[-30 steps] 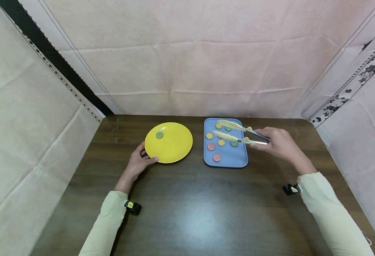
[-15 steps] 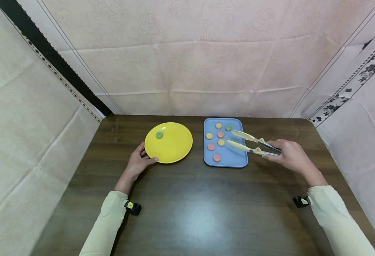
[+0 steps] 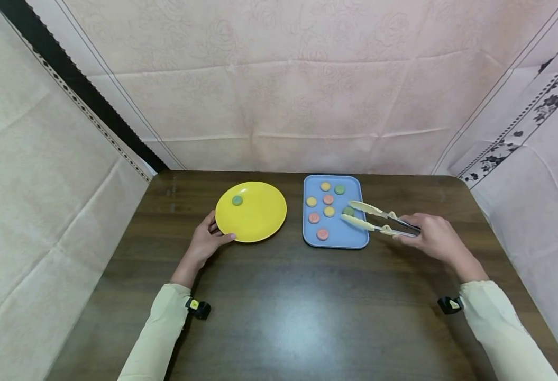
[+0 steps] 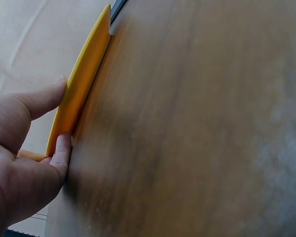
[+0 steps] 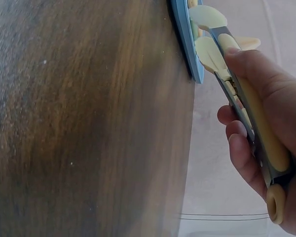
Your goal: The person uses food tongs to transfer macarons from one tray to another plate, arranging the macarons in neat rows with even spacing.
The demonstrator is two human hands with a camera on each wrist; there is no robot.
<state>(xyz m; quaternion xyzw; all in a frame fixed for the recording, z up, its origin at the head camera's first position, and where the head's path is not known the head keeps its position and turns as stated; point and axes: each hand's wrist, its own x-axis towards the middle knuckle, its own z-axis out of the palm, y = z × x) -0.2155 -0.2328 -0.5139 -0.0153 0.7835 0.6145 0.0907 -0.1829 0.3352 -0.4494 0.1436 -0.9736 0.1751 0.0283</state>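
Note:
My right hand (image 3: 431, 238) (image 5: 266, 128) grips cream-tipped tongs (image 3: 378, 219) (image 5: 222, 59). Their open tips sit either side of a green disc (image 3: 348, 211) on the blue tray (image 3: 355, 241) (image 5: 185, 39). The tray also holds several yellow, pink and green discs, among them a pink one (image 3: 322, 234) near its front edge. My left hand (image 3: 207, 241) (image 4: 24, 148) holds the near left rim of the yellow plate (image 3: 259, 217) (image 4: 81, 84), thumb on top. One green disc (image 3: 237, 200) lies on the plate.
The dark wooden table (image 3: 279, 307) is enclosed by pale cloth walls at the back and on both sides. The plate and tray stand side by side in its far half.
My right hand drew the tongs back and down from over the tray's far discs to the green disc at its right side. The left hand and plate stayed still.

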